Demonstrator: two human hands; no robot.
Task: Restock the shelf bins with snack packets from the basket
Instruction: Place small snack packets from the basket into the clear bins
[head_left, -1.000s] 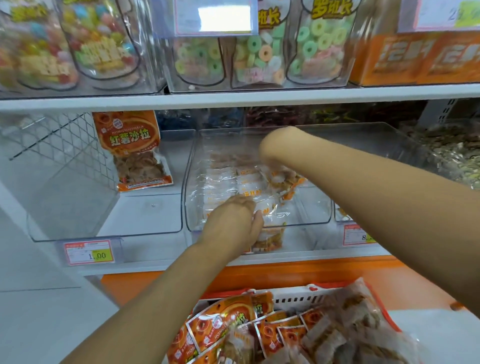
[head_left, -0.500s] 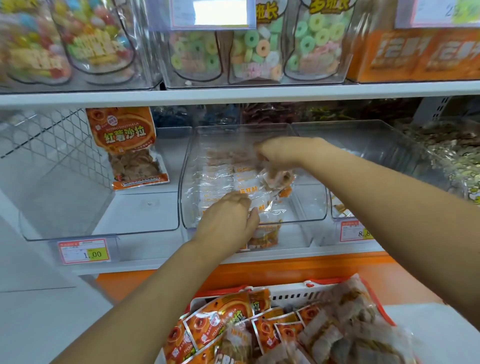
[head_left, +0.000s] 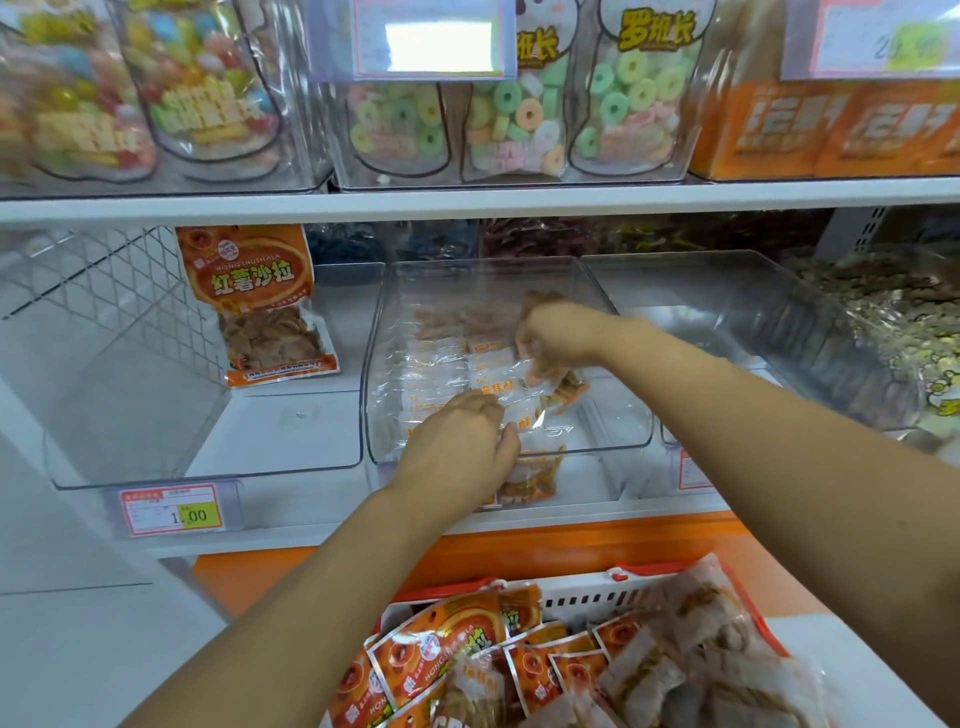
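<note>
Laying a snack packet (head_left: 496, 376) into the middle bin (head_left: 615, 434) with fingers of left hand (head_left: 457, 447) and right hand (head_left: 558, 335) curled round it, next probably letting go, reaching to the basket (head_left: 587, 598).

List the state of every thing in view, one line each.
left hand: holds clear packet at its lower end.
right hand: pinches its upper end.
clear packet: held at middle bin.
orange packet: upright in left bin.
basket: heaped with packets.
</note>
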